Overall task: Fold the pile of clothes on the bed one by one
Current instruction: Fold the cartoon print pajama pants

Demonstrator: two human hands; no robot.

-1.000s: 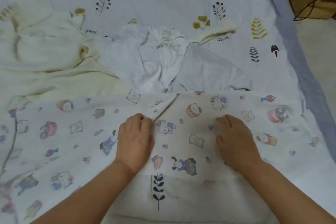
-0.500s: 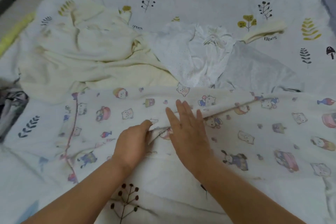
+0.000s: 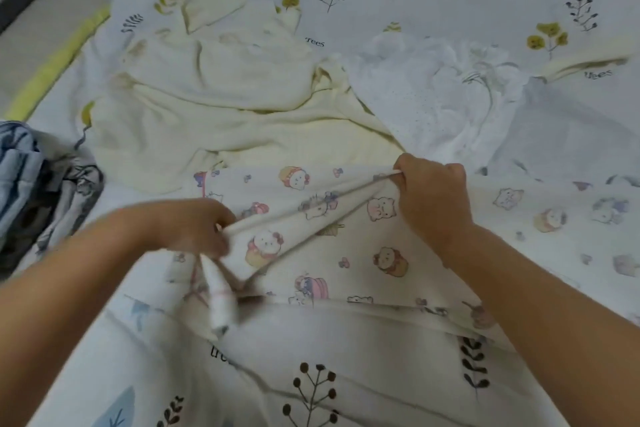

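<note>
From the head view I see my left grip [image 3: 194,229] clenched on a bunched edge of the cartoon-print cloth [image 3: 346,253], and my right grip [image 3: 433,191] pinching its far edge. The cloth lies on the bed sheet [image 3: 415,0], just before the cream garment [image 3: 225,97] and the white dotted garment [image 3: 433,107].

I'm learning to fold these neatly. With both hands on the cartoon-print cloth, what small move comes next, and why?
Probably carry the lifted edge rightward over the flat part. The left hand and right hand each pinch the cartoon-print cloth, and the flap between them is already raised.
</note>
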